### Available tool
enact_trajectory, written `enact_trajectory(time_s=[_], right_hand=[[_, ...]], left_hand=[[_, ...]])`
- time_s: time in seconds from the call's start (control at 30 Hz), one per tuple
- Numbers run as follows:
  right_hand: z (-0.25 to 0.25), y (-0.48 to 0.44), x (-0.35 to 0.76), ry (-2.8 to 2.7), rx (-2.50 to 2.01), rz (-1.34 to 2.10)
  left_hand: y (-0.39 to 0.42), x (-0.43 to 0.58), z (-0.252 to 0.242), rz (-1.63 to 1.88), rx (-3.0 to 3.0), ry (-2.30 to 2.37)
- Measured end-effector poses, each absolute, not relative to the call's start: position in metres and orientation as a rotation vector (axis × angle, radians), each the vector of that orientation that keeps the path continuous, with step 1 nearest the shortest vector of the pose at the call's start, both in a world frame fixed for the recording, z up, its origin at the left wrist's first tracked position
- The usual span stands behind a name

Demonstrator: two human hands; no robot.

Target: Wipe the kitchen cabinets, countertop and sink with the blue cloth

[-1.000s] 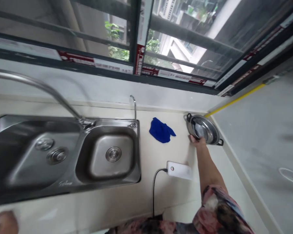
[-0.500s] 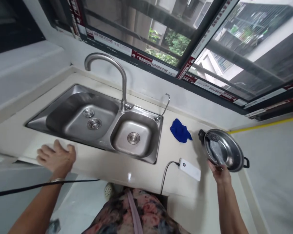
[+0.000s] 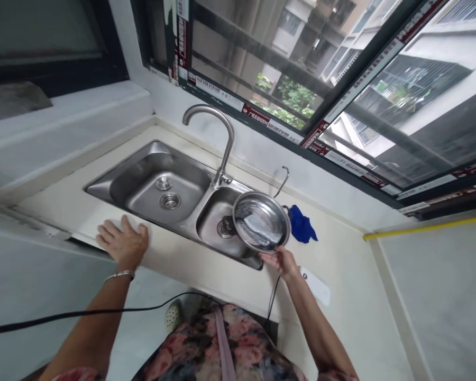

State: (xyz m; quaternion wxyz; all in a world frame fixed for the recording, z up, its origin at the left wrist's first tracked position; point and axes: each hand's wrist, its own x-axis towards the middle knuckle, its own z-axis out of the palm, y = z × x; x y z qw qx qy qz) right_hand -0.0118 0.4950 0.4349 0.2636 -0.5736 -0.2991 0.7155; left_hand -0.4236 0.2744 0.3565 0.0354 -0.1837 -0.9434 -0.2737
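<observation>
Holding a pot (image 3: 278,211) over the small sink (image 3: 211,217) with curled right hand (image 3: 281,262), resting empty, spread left hand (image 3: 124,243) on counter (image 3: 174,253).

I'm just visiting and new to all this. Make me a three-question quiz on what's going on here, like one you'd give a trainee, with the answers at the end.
1. True or false: the right hand holds the pot.
2. The cloth beside the sink is: a) red; b) blue; c) green.
3. Fill in: the left hand rests, fingers spread, on the ____.

Key: 1. True. 2. b. 3. Counter.
</observation>
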Motion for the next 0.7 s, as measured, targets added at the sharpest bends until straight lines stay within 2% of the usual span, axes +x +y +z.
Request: enact_trajectory(time_s=[0.2,0.7], right_hand=[[0.391,0.485,-0.082,-0.710,-1.649,2.079],[0.306,0.504,-0.130,-0.466,-1.796,2.071]], left_hand=[[0.273,-0.426,0.354,-0.880,-0.562,-2.884],[0.274,-0.426,0.356,-0.793,-0.618,-2.859]])
